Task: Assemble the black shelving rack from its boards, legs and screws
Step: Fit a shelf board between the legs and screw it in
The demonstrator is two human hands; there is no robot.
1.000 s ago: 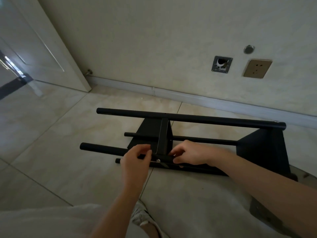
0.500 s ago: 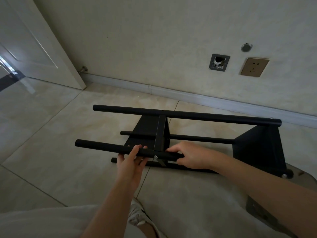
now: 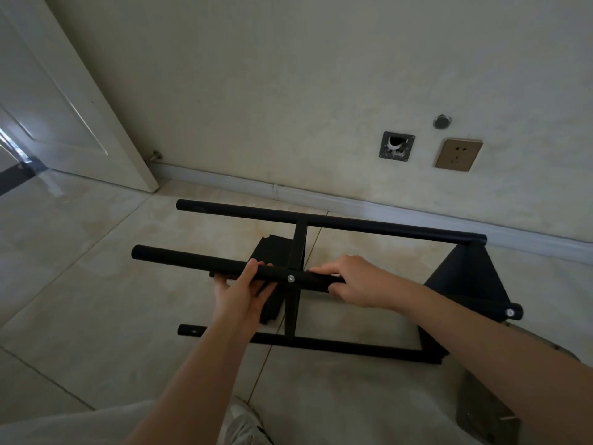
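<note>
Both hands are on the near upper leg (image 3: 199, 263) of the rack (image 3: 321, 284); the left hand (image 3: 242, 292) cups it from underneath with the thumb laid over the top, fingers curled round the tube, and the right hand (image 3: 359, 281) wraps it just to the right of the middle screw (image 3: 290, 278), so both have a proper hold of that one tube.

Compared with half a second back, the whole rack is tipped up and rolled toward the camera; the gripped leg sits higher and the lower front leg (image 3: 321, 343), which was tucked right under it, now shows well apart below; the left hand was only resting open fingers on the tube, now it's closed around it.

As for the rack itself, it lies on its side on the tiled floor (image 3: 80, 284), near the wall (image 3: 288, 75) and baseboard; four long black legs run left to right, with the far upper leg (image 3: 353, 223) nearest the wall; a middle board (image 3: 296, 252) seen edge-on crosses between them, and an end board (image 3: 462, 277) closes the right end; a second screw (image 3: 509, 312) glints at the right tip of the held leg.
</note>
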